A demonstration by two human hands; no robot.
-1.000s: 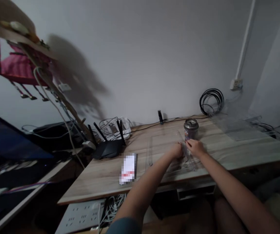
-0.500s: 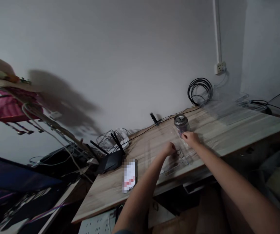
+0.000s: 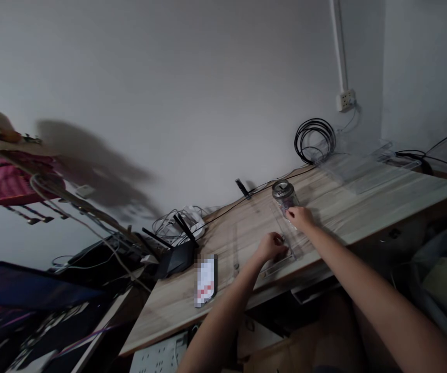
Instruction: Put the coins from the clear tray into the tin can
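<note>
A clear plastic tray (image 3: 247, 243) lies flat on the wooden desk (image 3: 363, 207). My left hand (image 3: 272, 245) rests on its near part, fingers curled over a small clear piece that is hard to make out. My right hand (image 3: 299, 216) touches the tray's far end, just below a metal can (image 3: 283, 192) standing upright. Whether either hand grips anything is not clear.
A black router (image 3: 175, 256) with antennas and a small white packet (image 3: 206, 280) sit at the desk's left. Coiled black cable (image 3: 315, 140) hangs by the wall, a socket (image 3: 346, 100) above it. Clear plastic sheets (image 3: 359, 166) lie far right. A power strip (image 3: 157, 357) hangs under the desk.
The view has tilted and swung left. My left hand slid toward me along the tray; my right hand stayed by the can.
</note>
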